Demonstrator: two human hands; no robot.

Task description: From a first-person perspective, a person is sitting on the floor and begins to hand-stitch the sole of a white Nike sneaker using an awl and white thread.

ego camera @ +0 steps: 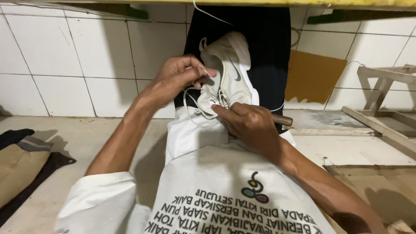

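Left hand [180, 76] pinching thin thread, right hand [251, 125] on smooth white shoe [229, 71]

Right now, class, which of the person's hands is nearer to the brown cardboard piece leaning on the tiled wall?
Right. The right hand lies below-left of the cardboard piece; the left hand is farther left, beyond the white shoe.

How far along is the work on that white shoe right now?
Done: thread already loops loosely out of the white shoe near its sole edge, so it seems some stitches are in. In hand: the left hand pinches the thread taut, while the right hand steadies the shoe and grips a wooden-handled tool. Left: the loose loops are not pulled tight; how much of the seam remains cannot be told from here.
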